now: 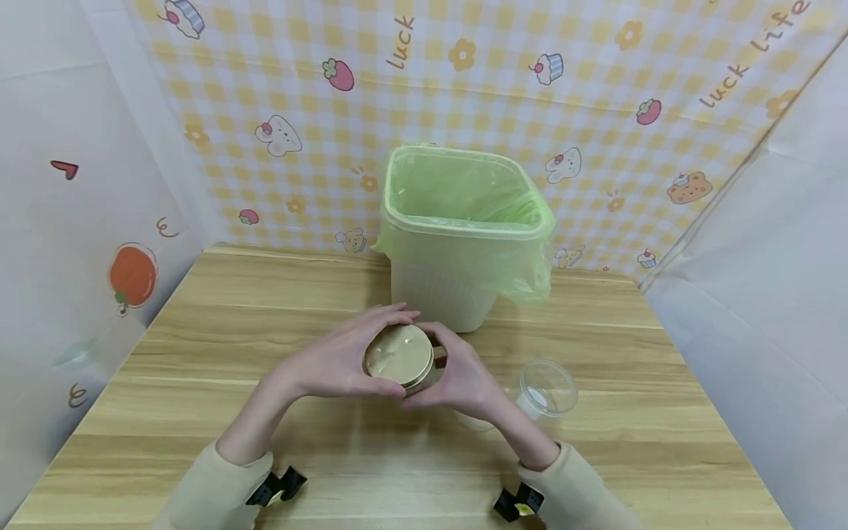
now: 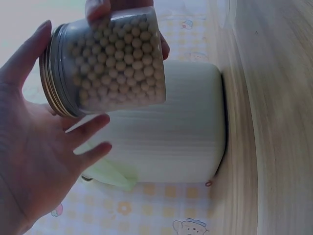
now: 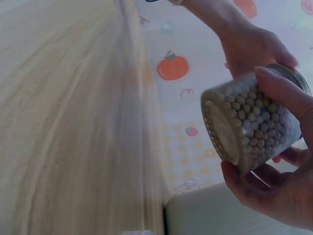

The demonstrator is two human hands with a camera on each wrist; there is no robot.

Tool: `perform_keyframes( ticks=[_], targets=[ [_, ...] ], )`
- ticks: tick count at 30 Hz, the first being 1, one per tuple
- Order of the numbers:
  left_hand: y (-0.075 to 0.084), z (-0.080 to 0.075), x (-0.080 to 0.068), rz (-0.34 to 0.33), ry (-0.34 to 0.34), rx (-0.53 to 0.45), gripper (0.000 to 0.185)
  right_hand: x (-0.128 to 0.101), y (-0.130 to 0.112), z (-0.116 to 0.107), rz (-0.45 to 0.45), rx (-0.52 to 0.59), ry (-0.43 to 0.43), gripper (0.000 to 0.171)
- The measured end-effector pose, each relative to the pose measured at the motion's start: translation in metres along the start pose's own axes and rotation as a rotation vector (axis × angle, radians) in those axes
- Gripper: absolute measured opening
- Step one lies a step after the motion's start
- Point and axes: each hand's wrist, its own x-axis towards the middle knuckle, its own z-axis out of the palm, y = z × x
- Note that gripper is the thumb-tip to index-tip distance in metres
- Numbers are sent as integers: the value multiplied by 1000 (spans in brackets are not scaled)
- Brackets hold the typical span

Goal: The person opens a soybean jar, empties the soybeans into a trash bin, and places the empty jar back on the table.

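Note:
A clear jar (image 2: 120, 63) full of small beige balls is held up in front of the bin, tilted, with its gold lid (image 1: 399, 355) facing the head camera. My left hand (image 1: 334, 361) grips around the lid, the thumb along its near edge and the fingers on the far side. Around the jar's body, my right hand (image 1: 464, 379) holds from the right; the right wrist view shows the thumb and fingers on opposite sides of the jar (image 3: 252, 125). The jar's flat base also shows there.
A white bin (image 1: 437, 283) with a light green bag (image 1: 464, 184) over its rim stands behind the hands. On the wooden table (image 1: 662, 442), a clear plastic tub (image 1: 563, 390) lies at the right. Partly behind the right wrist is another clear round item (image 1: 473, 422).

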Motion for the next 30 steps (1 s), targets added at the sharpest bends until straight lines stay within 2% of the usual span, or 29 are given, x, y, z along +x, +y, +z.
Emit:
perform_keyframes(
  ticks=[5, 8, 12, 15, 18, 22, 26, 30],
  targets=[
    [-1, 4, 3, -32, 93, 121, 91, 0, 0, 7, 7, -115, 103, 91],
    [0, 6, 5, -53, 140, 183, 89, 0, -1, 10, 23, -147, 142, 91],
    [2, 7, 5, -60, 149, 205, 91, 0, 0, 10, 9, -155, 154, 91],
    [1, 5, 2, -43, 93, 152, 99, 1, 2, 6, 4, -79, 107, 89],
    [0, 1, -1, -12, 11, 62, 104, 2, 3, -1, 27, 50, 14, 88],
    [-1, -4, -2, 56, -71, -44, 100, 4, 2, -9, 46, 160, -108, 91],
    [-3, -6, -3, 120, -132, -118, 98, 4, 2, -11, 40, 227, -201, 95],
    [-4, -6, -3, 148, -184, -167, 97, 4, 3, -12, 17, 254, -258, 99]
  ],
)
